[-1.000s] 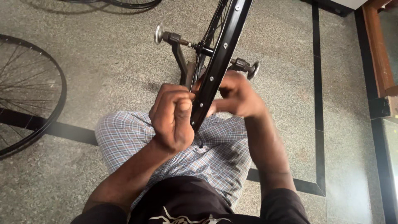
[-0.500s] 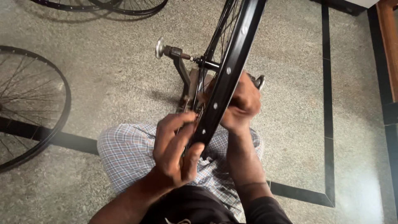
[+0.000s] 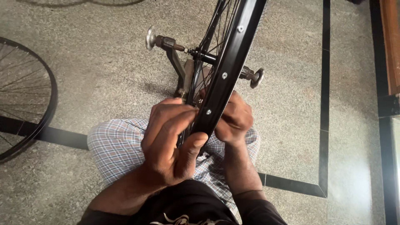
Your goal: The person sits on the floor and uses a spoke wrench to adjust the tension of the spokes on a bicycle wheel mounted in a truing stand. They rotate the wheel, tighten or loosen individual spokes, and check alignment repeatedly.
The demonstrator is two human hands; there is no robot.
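Both your hands have slid up the rim since a second ago. At far left, a spare wheel [image 3: 25, 96] lies on the floor [image 3: 104, 75]. Your left hand [image 3: 171, 141] has its fingers clamped on the rim [image 3: 227, 71], which stands upright in a stand [image 3: 179, 62] before your knees. Your right hand [image 3: 233, 118] presses the rim's far side, its fingers curled and mostly hidden.

Bright, soft daylight — faint shadows, sharp focus, floor glare bottom-right.

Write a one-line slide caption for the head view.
Seated person's left hand and right hand grip a black bicycle wheel rim mounted in a truing stand on a speckled floor.
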